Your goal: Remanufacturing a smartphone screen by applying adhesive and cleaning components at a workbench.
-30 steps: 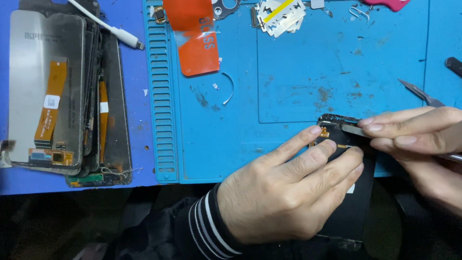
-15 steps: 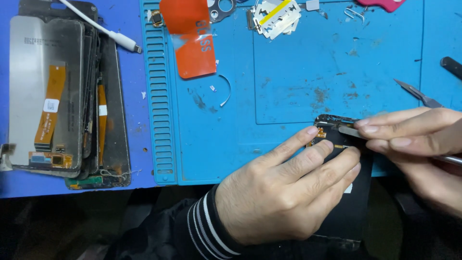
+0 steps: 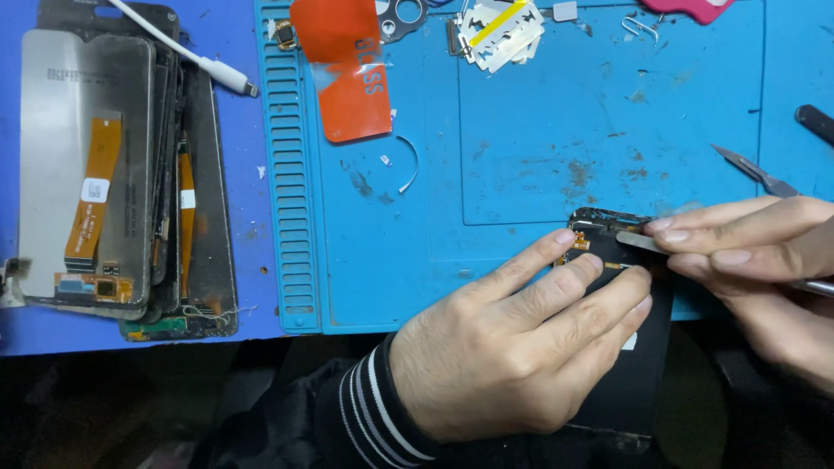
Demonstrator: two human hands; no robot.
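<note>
My left hand (image 3: pixel 512 347) lies over a black phone screen (image 3: pixel 634 365) at the near edge of the blue mat (image 3: pixel 521 174), pinning it down, with the fingertips next to the small orange connectors at its top end. My right hand (image 3: pixel 764 260) comes in from the right and pinches a thin metal tool (image 3: pixel 638 244), whose flat tip touches the screen's top end beside my left index finger. Most of the screen is hidden under my left hand.
A stack of screen panels (image 3: pixel 104 174) with orange flex cables lies at the left, a white cable (image 3: pixel 187 52) across it. On the mat: an orange film tab (image 3: pixel 347 74), razor blades (image 3: pixel 499 30), a metal ring part (image 3: pixel 400 16), a scalpel (image 3: pixel 756 172).
Both hands and the screen stay in almost the same place. The tool tip has crept slightly along the screen's top end.
</note>
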